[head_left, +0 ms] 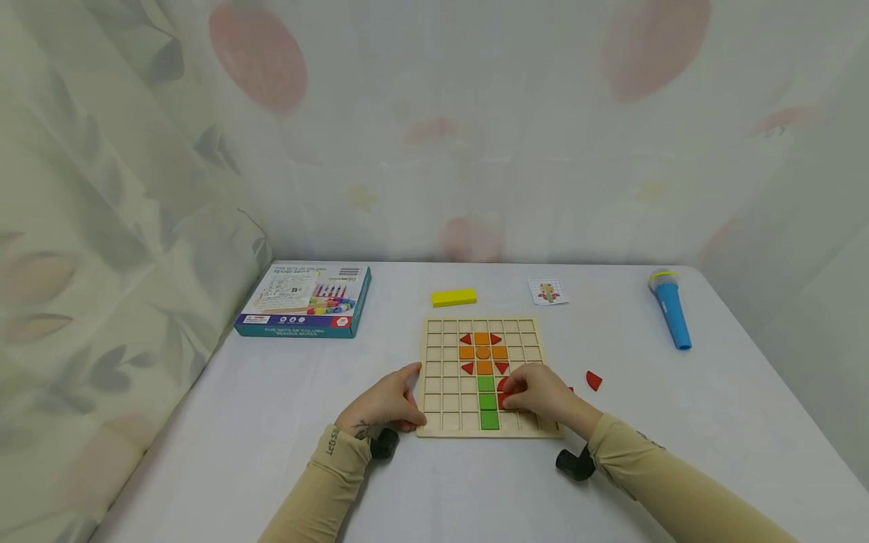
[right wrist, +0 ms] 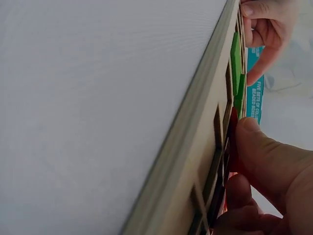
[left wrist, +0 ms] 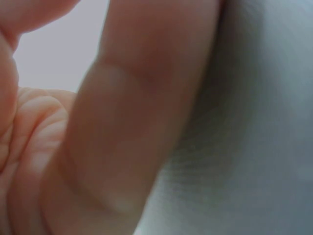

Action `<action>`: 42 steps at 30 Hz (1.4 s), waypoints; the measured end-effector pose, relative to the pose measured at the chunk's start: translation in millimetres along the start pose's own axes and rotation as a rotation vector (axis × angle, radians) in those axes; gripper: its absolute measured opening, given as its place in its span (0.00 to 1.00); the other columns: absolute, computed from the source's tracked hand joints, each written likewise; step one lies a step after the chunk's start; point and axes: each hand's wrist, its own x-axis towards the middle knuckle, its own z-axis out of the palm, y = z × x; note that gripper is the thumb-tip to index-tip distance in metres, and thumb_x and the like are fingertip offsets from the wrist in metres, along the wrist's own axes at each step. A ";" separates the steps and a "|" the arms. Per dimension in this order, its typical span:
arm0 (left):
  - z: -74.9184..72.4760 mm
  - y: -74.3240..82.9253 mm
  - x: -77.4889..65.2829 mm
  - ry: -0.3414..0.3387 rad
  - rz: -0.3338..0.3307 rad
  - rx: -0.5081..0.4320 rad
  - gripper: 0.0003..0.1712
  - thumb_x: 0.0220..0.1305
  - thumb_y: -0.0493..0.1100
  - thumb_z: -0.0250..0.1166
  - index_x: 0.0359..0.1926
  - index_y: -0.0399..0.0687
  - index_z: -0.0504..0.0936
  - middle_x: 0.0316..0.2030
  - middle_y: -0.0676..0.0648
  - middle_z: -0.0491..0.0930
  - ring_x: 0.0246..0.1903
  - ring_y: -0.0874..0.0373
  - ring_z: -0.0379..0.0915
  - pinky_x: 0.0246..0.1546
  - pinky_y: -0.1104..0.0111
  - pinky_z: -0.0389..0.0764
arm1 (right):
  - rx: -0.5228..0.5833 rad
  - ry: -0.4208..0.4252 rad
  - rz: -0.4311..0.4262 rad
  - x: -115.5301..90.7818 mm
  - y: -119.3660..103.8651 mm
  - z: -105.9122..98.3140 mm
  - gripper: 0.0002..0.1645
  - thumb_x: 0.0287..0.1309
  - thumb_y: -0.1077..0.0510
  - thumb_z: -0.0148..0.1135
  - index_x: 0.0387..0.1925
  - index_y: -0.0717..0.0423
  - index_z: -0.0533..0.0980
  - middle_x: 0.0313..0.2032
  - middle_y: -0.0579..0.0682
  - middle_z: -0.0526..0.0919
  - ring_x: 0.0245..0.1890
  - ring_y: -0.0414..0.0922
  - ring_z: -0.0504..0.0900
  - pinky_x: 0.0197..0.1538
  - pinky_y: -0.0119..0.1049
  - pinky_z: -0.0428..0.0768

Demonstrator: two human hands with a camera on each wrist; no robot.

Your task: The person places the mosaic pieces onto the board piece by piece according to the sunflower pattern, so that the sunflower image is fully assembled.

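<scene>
A wooden grid board (head_left: 451, 431) lies on the table with orange squares (head_left: 481, 338), red triangles (head_left: 466, 339) and a column of green squares (head_left: 489, 419) set in its cells. My right hand (head_left: 543, 391) is over the board's right half, thumb and fingers pinching a red piece (right wrist: 233, 142) beside the green column. Part of that piece is hidden by the fingers. At the board's left edge, my left hand (head_left: 383, 400) touches with index finger and thumb spread apart. The left wrist view shows only blurred fingers close up.
A loose red quarter-circle piece (head_left: 594, 380) lies right of the board. Behind it are a pattern card (head_left: 548, 292) and a yellow block (head_left: 454, 298). A game box (head_left: 303, 300) sits back left, a blue toy microphone (head_left: 672, 313) back right.
</scene>
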 end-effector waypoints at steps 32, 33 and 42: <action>0.9 -0.1 0.9 0.001 -0.002 -0.020 0.60 0.38 0.28 0.71 0.71 0.43 0.48 0.19 0.46 0.74 0.15 0.59 0.72 0.17 0.70 0.76 | -0.179 0.096 0.046 1.4 7.9 -28.2 0.05 0.54 0.59 0.61 0.32 0.55 0.81 0.26 0.45 0.78 0.27 0.42 0.71 0.30 0.33 0.71; 0.8 -0.2 1.0 0.001 -0.001 -0.018 0.60 0.38 0.28 0.71 0.71 0.43 0.48 0.19 0.46 0.74 0.15 0.59 0.72 0.17 0.70 0.76 | -0.174 0.108 0.052 0.9 7.3 -33.7 0.06 0.54 0.58 0.61 0.33 0.56 0.81 0.27 0.46 0.78 0.28 0.42 0.71 0.29 0.33 0.70; 1.3 -0.7 0.5 0.002 0.005 -0.013 0.60 0.38 0.28 0.71 0.71 0.42 0.48 0.19 0.46 0.74 0.15 0.59 0.71 0.17 0.70 0.76 | -0.288 0.156 0.136 -3.7 25.1 -79.5 0.16 0.56 0.58 0.59 0.45 0.61 0.78 0.37 0.56 0.79 0.31 0.46 0.73 0.29 0.35 0.73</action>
